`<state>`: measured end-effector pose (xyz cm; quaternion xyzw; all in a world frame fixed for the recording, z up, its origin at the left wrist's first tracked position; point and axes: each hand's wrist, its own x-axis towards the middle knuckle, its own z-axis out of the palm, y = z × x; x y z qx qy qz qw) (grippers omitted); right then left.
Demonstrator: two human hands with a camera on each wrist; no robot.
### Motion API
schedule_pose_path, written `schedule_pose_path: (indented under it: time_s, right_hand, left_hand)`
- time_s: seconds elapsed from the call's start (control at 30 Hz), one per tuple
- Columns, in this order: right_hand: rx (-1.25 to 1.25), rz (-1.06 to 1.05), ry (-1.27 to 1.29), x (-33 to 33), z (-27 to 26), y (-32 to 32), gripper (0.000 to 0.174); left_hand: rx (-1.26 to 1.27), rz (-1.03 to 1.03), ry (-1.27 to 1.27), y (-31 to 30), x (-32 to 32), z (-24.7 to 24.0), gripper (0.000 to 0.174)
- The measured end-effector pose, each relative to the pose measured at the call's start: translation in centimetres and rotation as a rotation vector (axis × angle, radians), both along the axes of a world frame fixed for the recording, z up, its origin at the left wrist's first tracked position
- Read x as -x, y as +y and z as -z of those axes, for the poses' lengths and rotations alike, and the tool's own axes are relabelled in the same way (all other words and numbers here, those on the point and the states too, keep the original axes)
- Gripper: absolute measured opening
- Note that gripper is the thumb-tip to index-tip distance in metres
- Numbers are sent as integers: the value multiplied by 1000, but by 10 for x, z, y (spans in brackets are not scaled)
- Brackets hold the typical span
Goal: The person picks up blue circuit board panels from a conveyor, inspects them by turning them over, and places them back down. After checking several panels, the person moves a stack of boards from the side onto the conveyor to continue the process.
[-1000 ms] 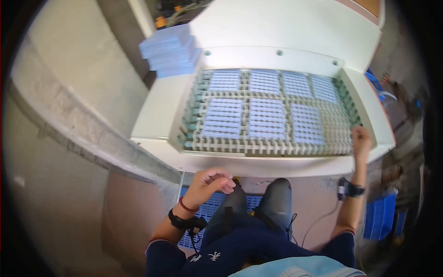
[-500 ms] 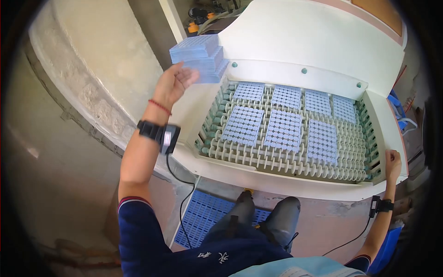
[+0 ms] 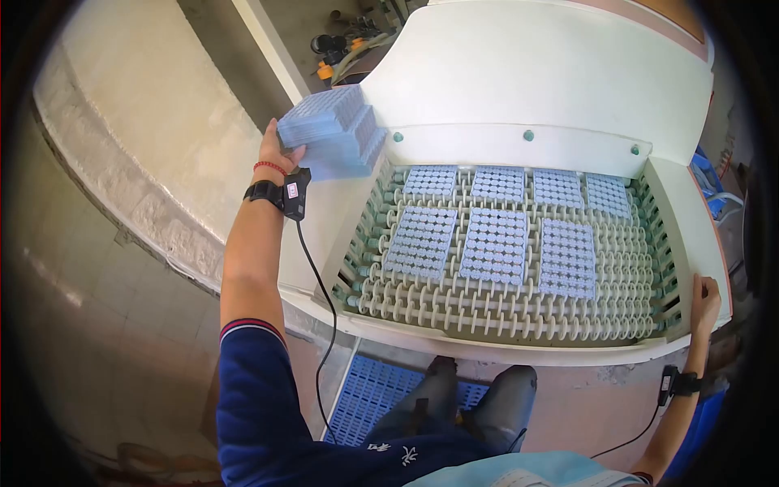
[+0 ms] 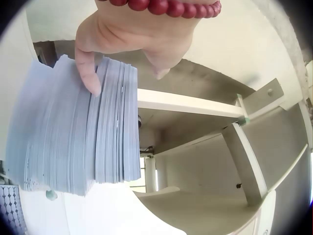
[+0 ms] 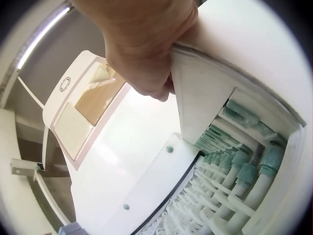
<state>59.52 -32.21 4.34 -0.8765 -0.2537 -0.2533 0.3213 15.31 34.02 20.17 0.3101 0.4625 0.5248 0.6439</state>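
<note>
My left hand [image 3: 280, 150] is at the near left side of a tall stack of thin light blue panels [image 3: 320, 122]. In the left wrist view the thumb [image 4: 88, 76] lies against the panels' edges, while the other fingers reach past the end of the stack [image 4: 73, 132]. My right hand [image 3: 705, 304] rests on the machine's right rim [image 3: 677, 235], its fingers loosely curled and no panel in it. The right wrist view shows that hand [image 5: 146, 58] against the rim's upper edge. Seven panels [image 3: 495, 243], patterned with rows of small rounded pieces, lie flat on the wheeled conveyor [image 3: 487, 312].
A white hood [image 3: 535, 73] rises behind the conveyor. To the left runs a rough-edged pale slab [image 3: 154, 162]. Blue slatted matting [image 3: 377, 390] lies on the floor by my legs. A cable [image 3: 324, 325] hangs from the left wrist camera.
My left hand has gone from in front of my body up to the stack, its thumb now against it. My right hand has moved back along the right rim. The panels stay in similar places.
</note>
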Motion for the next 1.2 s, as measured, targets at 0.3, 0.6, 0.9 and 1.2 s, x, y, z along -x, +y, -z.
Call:
schedule_pose_path:
  time_s: [0.3,0.6,0.9,1.2]
  right_hand:
    - [22,25,12,-2,-1,-3,24]
    - [51,52,16,-8,1,-7,24]
    - [24,22,31,-9,2,-7,23]
    - [13,33,26,-1,-5,-2,24]
  left_hand:
    - [-16,43,384,34,-23,1,43]
    - [-69,74,330,37,-5,13,37]
    - [-185,72,62,-32,-8,19,54]
    - [46,84,-193,-57,-53,4,60]
